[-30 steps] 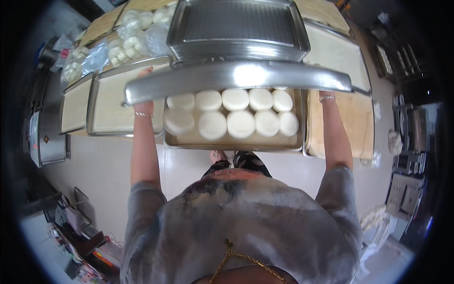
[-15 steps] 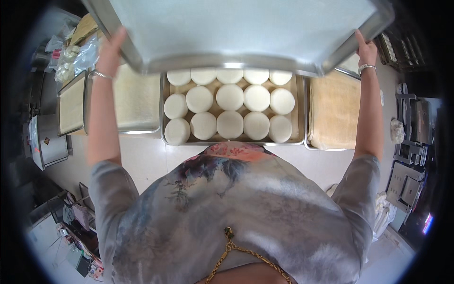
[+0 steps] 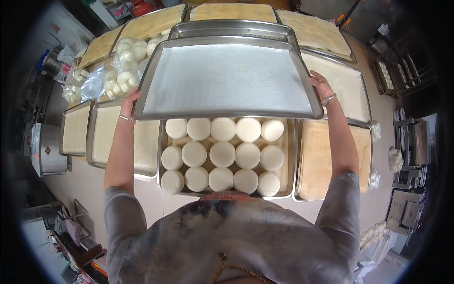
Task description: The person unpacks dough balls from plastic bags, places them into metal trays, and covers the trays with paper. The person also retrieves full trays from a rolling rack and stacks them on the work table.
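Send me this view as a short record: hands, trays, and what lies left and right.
Left hand: holds the left side of the silver tray
Right hand: holds that tray's right side
Back tray: cannot tell whether the silver tray touches it
Lower tray: fifteen round white buns in sight, three rows of five
Left: pale tray, clear bags beyond
Right: tan sheets

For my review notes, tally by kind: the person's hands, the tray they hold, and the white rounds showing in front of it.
Hands (left hand, right hand): 2
Held tray: 1
White rounds showing: 15
Total: 18
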